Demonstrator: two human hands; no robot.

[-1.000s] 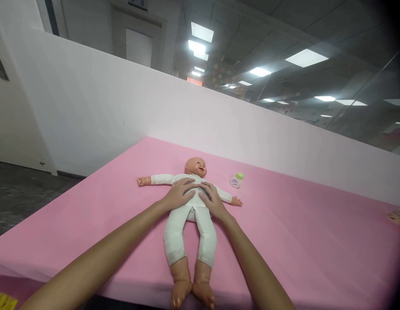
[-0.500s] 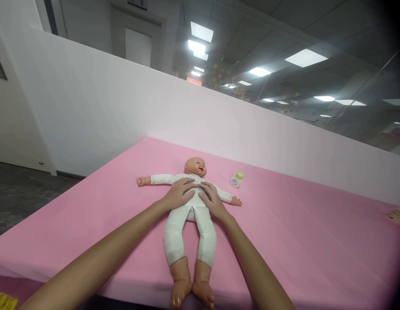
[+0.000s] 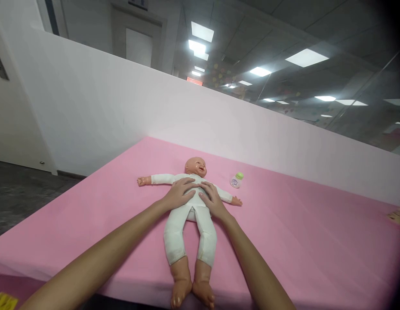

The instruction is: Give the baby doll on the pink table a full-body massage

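Note:
A baby doll point(image 3: 191, 224) lies on its back on the pink-covered table point(image 3: 122, 241), head away from me and feet at the near edge. Its body is white cloth; head, hands and feet are tan plastic. My left hand point(image 3: 180, 194) rests flat on the left side of the doll's chest, fingers stretched out. On the other side of the chest lies my right hand point(image 3: 213, 200), also open, its fingertips close to those of the left. Right of the doll's head stands a small clear bottle point(image 3: 235, 181) with a green cap and a printed label.
Behind the table runs a low white wall point(image 3: 200, 116) with glass above it. At the far right edge part of another doll-like head point(image 3: 397, 216) shows. A door point(image 3: 16, 107) is on the left, and something yellow point(image 3: 5, 301) sits at the lower left corner.

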